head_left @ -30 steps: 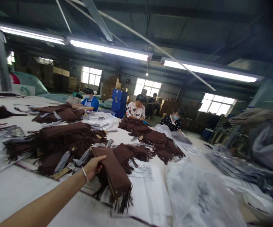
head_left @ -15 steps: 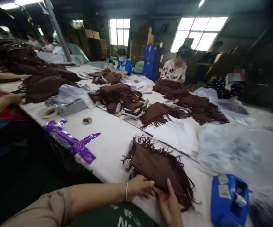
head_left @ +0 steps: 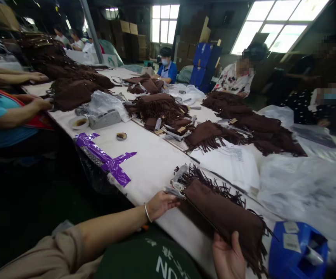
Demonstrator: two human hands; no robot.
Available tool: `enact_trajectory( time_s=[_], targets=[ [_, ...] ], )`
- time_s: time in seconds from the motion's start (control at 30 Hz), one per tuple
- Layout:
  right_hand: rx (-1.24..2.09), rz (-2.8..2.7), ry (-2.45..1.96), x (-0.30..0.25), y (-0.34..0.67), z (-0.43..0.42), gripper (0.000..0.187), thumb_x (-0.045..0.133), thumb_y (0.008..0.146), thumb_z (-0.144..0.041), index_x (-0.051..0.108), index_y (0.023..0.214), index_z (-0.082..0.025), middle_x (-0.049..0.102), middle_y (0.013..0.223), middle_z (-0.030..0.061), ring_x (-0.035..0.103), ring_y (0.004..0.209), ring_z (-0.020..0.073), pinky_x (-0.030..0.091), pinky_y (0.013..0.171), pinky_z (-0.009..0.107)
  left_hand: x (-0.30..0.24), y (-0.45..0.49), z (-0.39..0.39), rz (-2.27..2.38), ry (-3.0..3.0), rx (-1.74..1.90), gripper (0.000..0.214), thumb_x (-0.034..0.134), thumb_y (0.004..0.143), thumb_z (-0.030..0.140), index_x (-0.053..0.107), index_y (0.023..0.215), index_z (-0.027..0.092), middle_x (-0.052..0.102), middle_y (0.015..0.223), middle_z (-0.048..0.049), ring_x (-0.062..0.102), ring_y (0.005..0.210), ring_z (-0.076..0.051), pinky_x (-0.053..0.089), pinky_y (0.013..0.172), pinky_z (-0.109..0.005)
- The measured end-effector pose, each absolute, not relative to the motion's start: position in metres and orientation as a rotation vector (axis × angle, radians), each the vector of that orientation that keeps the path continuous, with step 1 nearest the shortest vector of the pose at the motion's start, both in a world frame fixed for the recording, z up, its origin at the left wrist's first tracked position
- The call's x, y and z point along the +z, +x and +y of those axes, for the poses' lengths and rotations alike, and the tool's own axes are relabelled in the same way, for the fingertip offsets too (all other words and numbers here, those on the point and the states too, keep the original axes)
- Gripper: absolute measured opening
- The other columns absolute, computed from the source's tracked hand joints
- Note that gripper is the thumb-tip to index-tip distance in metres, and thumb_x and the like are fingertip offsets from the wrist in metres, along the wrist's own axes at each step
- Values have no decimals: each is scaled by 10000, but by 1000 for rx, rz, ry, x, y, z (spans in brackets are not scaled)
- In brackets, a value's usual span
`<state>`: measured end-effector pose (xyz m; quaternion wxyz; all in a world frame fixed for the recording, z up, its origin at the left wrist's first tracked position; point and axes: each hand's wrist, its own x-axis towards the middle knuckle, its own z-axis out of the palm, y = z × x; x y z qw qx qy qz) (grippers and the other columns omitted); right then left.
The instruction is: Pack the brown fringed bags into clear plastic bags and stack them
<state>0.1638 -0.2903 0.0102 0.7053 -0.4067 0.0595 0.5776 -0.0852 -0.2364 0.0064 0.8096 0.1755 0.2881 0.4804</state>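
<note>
A brown fringed bag (head_left: pixel 226 215) lies slanted over the near edge of the long white table (head_left: pixel 153 162). My left hand (head_left: pixel 161 203), with a bangle at the wrist, pinches the bag's upper left end, where a silvery plastic-wrapped piece sticks out. My right hand (head_left: pixel 228 259) grips the bag's lower right end from underneath, thumb on top. Fringe hangs from the bag's far side and right end.
A blue tape dispenser (head_left: pixel 298 252) stands just right of the bag. White printed plastic bags (head_left: pixel 229 164) and piles of brown fringed bags (head_left: pixel 159 108) cover the table beyond. Purple tape strips (head_left: pixel 104 159) hang off the left edge. Other people work at both sides.
My left hand carried the bag from the far pile to the near table edge. My right hand came in and took its lower end; the bag is now lifted and tilted.
</note>
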Motion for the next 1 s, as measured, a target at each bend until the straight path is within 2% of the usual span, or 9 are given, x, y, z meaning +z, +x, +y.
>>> enact_trajectory(
  time_s=[0.2,0.3,0.4,0.57,0.67,0.73,0.83,0.93,1.0],
  targets=[
    [1193,-37,-822,35,144,-271,402,581,834,-290,501,1227,-317,567,1251,-60,512,1138,86,491,911,242,27,-94,-199,746,311,987,269,630,775,285,634,961,91,678,934,-121,639,825,-185,483,808,-319],
    [1195,-83,-900,18,139,-278,428,600,811,-333,504,1227,-305,564,1256,-30,512,1143,113,484,932,284,32,-111,-214,948,687,1005,375,631,776,349,628,1057,100,674,983,-126,629,870,-211,480,793,-318],
    [1260,35,-1059,-3,137,-292,410,594,800,-367,530,1197,-284,579,1233,3,521,1140,143,485,931,328,32,-120,-242,1158,1158,973,328,611,787,368,668,1014,137,679,967,-84,606,909,-210,454,843,-306],
    [1580,43,-1093,-16,143,-311,373,661,723,-392,614,1041,-202,618,1165,64,546,1118,179,459,954,349,29,-95,-266,942,1536,772,360,548,823,353,616,1141,200,623,1112,-78,583,987,-201,450,884,-292],
    [1881,-63,-1197,-12,146,-324,479,734,629,-438,637,978,-125,652,1078,139,599,1035,244,498,871,373,31,-87,-257,884,1641,637,337,499,849,350,637,1110,189,664,1004,-82,616,859,-184,478,803,-273],
    [1926,-291,-1370,-6,143,-329,546,692,646,-526,638,991,-107,673,1005,158,645,913,258,522,770,369,34,-96,-243,966,1679,641,322,451,874,341,647,1080,191,673,948,-78,616,771,-165,485,733,-257],
    [1481,-957,-1577,8,125,-323,459,578,755,-535,653,989,-148,685,938,122,643,837,228,497,766,351,37,-120,-215,1112,1934,731,292,445,871,260,632,1087,199,643,1017,-90,571,926,-196,442,857,-309],
    [876,-1674,-1488,20,92,-296,388,545,805,-448,611,1112,-219,626,1129,91,538,1088,240,389,965,392,33,-137,-188,1108,2251,697,366,454,801,92,608,1114,203,559,1201,-101,414,1190,-249,255,1052,-434],
    [577,-2004,-1449,22,68,-275,552,556,788,-444,472,1284,-216,484,1331,94,352,1278,271,255,1066,459,30,-140,-175,1074,2348,653,437,449,756,20,593,1122,211,466,1330,-89,297,1295,-263,90,1103,-487]
  ],
)
